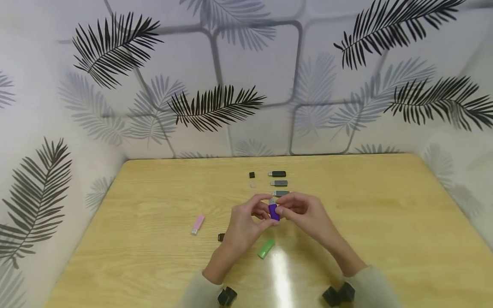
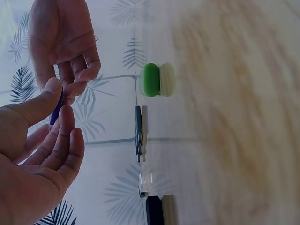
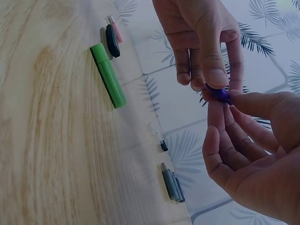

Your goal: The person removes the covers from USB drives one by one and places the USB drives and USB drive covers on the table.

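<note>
A purple USB stick (image 1: 273, 211), its metal plug bare and pointing away, is up in front of me between both hands. My left hand (image 1: 243, 222) pinches it, thumb at the near end and index finger by the plug. From the other side my right hand (image 1: 310, 214) pinches it with thumb and fingers. In the right wrist view the two thumbs meet around the purple stick (image 3: 220, 94); the fingers cover much of it. On the table below lies a green USB stick (image 1: 266, 248).
Behind the hands lie a black USB stick (image 1: 277, 174), a grey one (image 1: 279, 183) and another grey one (image 1: 280, 193). Left of them are a small black cap (image 1: 252, 175) and a clear cap (image 1: 252, 185). A pink USB stick (image 1: 198, 224) and a partly hidden black one (image 1: 221, 237) lie left.
</note>
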The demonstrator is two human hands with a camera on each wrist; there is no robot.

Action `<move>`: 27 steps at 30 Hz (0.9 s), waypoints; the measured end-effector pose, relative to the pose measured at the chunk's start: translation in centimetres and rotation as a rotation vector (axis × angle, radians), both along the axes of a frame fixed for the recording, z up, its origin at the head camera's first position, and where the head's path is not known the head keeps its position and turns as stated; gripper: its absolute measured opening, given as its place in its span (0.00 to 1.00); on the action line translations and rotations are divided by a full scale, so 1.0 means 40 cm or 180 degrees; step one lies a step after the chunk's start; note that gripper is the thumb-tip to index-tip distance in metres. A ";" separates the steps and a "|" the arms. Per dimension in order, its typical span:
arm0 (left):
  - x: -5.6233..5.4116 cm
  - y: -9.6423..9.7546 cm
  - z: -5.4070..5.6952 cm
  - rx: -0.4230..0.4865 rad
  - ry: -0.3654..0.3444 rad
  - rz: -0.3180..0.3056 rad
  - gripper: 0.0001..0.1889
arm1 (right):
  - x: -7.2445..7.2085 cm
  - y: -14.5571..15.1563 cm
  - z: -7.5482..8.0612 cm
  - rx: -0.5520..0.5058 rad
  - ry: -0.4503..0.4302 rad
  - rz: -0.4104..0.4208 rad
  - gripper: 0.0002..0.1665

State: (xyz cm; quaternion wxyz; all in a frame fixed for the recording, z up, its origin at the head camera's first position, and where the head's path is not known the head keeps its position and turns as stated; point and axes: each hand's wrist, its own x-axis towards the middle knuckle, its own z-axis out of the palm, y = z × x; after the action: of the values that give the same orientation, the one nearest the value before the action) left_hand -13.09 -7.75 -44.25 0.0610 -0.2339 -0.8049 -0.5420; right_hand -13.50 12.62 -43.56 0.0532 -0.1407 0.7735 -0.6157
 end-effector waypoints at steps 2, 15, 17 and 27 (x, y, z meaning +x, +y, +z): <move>0.001 0.000 0.003 0.0017 0.0018 0.0007 0.27 | -0.002 -0.001 0.005 0.0027 0.0008 0.0014 0.10; 0.008 -0.017 0.036 -0.0007 -0.0021 -0.0070 0.16 | 0.006 0.007 0.031 0.0115 0.0017 0.0132 0.09; 0.008 -0.021 0.039 0.0045 -0.0089 -0.0069 0.15 | 0.007 0.006 0.034 0.0120 0.0034 0.0189 0.09; 0.006 -0.036 0.052 0.0310 -0.0279 -0.0152 0.10 | 0.015 0.008 0.050 0.0122 0.0108 0.0147 0.09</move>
State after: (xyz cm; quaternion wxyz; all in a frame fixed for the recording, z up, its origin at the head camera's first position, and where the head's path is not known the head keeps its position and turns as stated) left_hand -12.83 -9.21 -42.16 0.0241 -0.2259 -0.7736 -0.5915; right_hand -12.89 12.95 -41.58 0.0570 -0.1679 0.7825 -0.5969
